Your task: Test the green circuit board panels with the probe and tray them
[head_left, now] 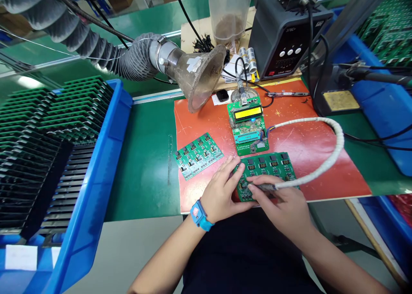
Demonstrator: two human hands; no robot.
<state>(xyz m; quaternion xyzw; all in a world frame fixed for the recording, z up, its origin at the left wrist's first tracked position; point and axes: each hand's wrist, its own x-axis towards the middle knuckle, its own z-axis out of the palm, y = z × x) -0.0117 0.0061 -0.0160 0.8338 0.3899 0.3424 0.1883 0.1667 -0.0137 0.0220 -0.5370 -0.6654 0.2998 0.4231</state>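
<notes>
A green circuit board panel point(262, 162) with rows of small digit displays lies on the orange mat. My left hand point(223, 193) grips its left end, fingers over the top edge and thumb along the near edge. Pinched in my right hand point(286, 208) is a pen-like probe point(266, 186), its tip over the left part of the panel; my fingers make contact at the tip hard to see. A white-wrapped cable point(336, 146) loops from the probe to a programmer board point(247, 126) with a lit yellow screen. Left of it lies another circuit board panel point(198, 155).
A blue bin point(111, 113) with racked boards stands at left, another blue bin point(373, 113) at right. A fume-extractor funnel point(202, 77) overhangs the orange mat point(334, 165). Behind are a soldering station point(286, 40), a plastic container point(230, 15) and tweezers point(286, 94).
</notes>
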